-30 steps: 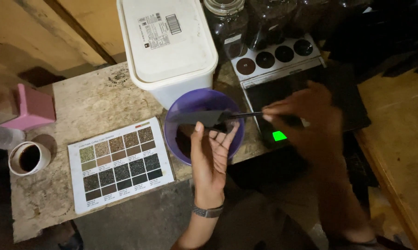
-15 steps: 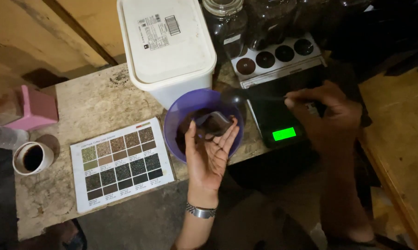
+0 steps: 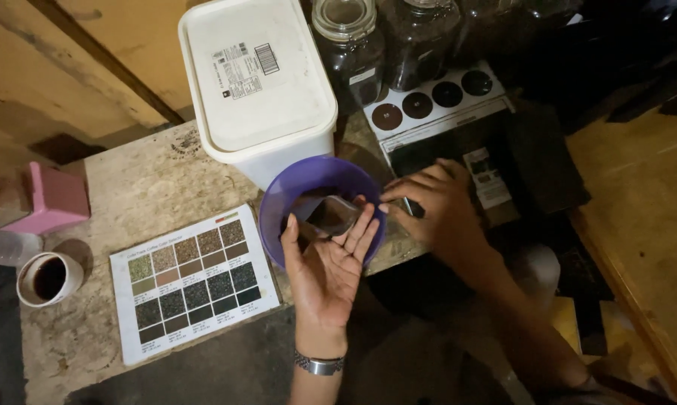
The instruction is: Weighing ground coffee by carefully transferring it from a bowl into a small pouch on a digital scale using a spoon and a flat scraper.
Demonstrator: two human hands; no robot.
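Mid-frame, the left hand (image 3: 329, 266) lies palm-up, fingers spread, cradling a small dark tray (image 3: 332, 215) over the purple bowl (image 3: 282, 201) — the right hand (image 3: 436, 208) pinches a thin dark tool (image 3: 413, 208) beside it.

I see a white rectangular tub (image 3: 260, 82) with a small barcode label (image 3: 242, 64) behind a laminated colour chart (image 3: 194, 279) lying flat on the table.
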